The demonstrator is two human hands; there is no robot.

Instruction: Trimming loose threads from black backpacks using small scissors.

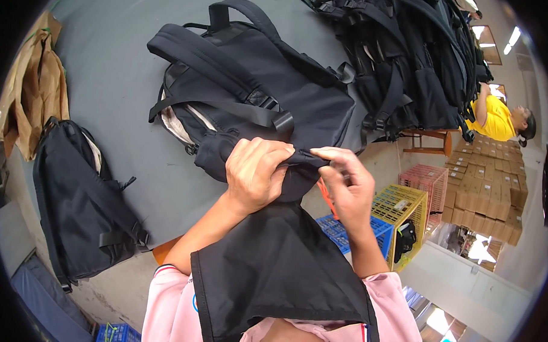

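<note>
A black backpack (316, 94) lies on the grey table in front of me, its shoulder straps (196, 52) and buckle on the upper side. A side opening with a pale lining (174, 126) gapes at its left. My left hand (254, 173) pinches black fabric at the backpack's near end, thumb and forefinger pressed together. Just to its right, my right hand (349, 185) grips the same fold between thumb and forefinger; its lower fingers are slightly blurred. Whatever lies inside the fold is hidden. A black apron (283, 262) hangs over my pink shirt, right below the hands.
More black backpacks are heaped at the table's (109, 63) far right (410, 61); another backpack (83, 200) rests at the left edge, near brown paper (41, 90). Plastic crates, blue (368, 231), yellow (406, 200) and pink, stand right. Beyond are stacked cartons (482, 184) and a person in yellow (493, 116).
</note>
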